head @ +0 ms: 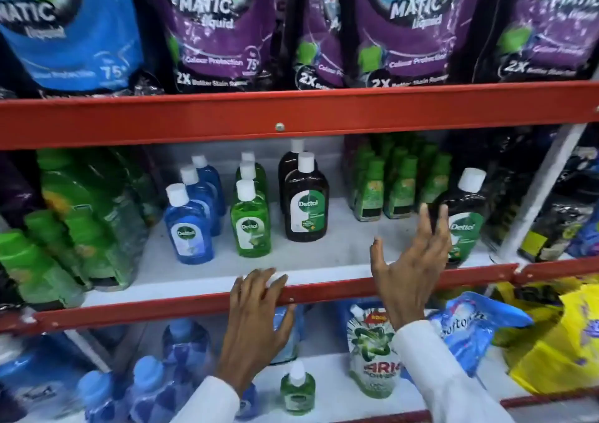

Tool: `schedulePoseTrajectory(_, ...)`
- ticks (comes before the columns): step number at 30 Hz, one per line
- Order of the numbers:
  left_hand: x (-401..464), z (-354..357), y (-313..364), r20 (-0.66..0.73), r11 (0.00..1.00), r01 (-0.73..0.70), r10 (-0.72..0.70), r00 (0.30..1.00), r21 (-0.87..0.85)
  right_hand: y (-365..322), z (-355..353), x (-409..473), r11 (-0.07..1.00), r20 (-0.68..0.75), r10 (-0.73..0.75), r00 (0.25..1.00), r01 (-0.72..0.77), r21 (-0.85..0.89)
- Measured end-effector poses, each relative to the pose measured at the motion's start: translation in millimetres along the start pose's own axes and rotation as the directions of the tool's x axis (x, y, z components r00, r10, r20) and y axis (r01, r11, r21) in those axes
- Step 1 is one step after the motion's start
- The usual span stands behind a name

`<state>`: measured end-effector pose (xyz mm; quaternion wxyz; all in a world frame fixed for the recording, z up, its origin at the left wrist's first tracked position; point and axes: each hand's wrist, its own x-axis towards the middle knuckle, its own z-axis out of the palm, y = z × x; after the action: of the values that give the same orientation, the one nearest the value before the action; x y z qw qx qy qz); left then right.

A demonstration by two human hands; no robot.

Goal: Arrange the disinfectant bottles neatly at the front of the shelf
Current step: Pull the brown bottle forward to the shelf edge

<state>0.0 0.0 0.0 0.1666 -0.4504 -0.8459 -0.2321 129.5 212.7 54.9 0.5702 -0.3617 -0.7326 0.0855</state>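
Head view: 1 frame, looking at a shelf (324, 260) with a red front rail.
Left grip (259, 309): hand flat on the rail, fingers spread, holding nothing.
Right grip (411, 260): wide, fingers splayed, empty.
Dark bottle (466, 218): upright at the shelf's right, just behind the right fingertips; contact unclear.
Blue bottles (191, 224): 3 in a row.
Green bottles (251, 224): 3 in a row.
Brown bottles (306, 205): 2, set further back.

Lower half of the dark Dettol bottle (466, 218) behind the right hand's (411, 260) fingers — label text blurred.
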Motion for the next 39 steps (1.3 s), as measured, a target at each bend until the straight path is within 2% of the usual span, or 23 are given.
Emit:
schedulePoseTrajectory(2, 3, 9, 4, 0.025, 1.000, -0.016, 0.015, 1.000, 0.011, 21, -1, 11, 0.986, -0.026, 0.169, 0.985, -0.169, -0.003)
schedulePoseTrajectory(5, 0, 16, -2, 0.023, 1.000, -0.022, 0.021, 1.000, 0.020, 49, 5, 23, 0.941, 0.010, 0.335, 0.942, -0.334, -0.046)
schedulePoseTrajectory(10, -1, 15, -4, 0.011, 0.999, -0.037, 0.036, 0.999, 0.040, 73, 8, 42, 0.885, 0.036, 0.461, 0.887, -0.462, 0.053)
schedulePoseTrajectory(15, -1, 12, -3, 0.022, 0.998, -0.046, 0.046, 0.999, 0.033, 67, 4, 38, 0.890, 0.042, 0.441, 0.896, -0.443, 0.110)
schedulePoseTrajectory(20, 0, 8, 0, 0.033, 0.997, 0.009, -0.007, 0.999, -0.076, 6, 16, 8, 0.918, 0.136, 0.353, 0.926, -0.371, 0.143)
schedulePoseTrajectory(26, -7, 1, -10, 0.106, 0.998, 0.013, -0.020, 0.994, 0.065, -69, 42, -19, 0.929, 0.256, 0.274, 0.927, -0.324, 0.180)
schedulePoseTrajectory(31, -14, -5, -21, 0.101, 0.995, 0.019, -0.029, 0.994, 0.099, -97, 57, -38, 0.925, 0.318, 0.271, 0.908, -0.338, 0.175)
schedulePoseTrajectory(39, -16, -7, -21, 0.074, 0.995, -0.011, 0.003, 0.997, 0.103, -98, 57, -51, 0.931, 0.274, 0.284, 0.919, -0.333, 0.152)
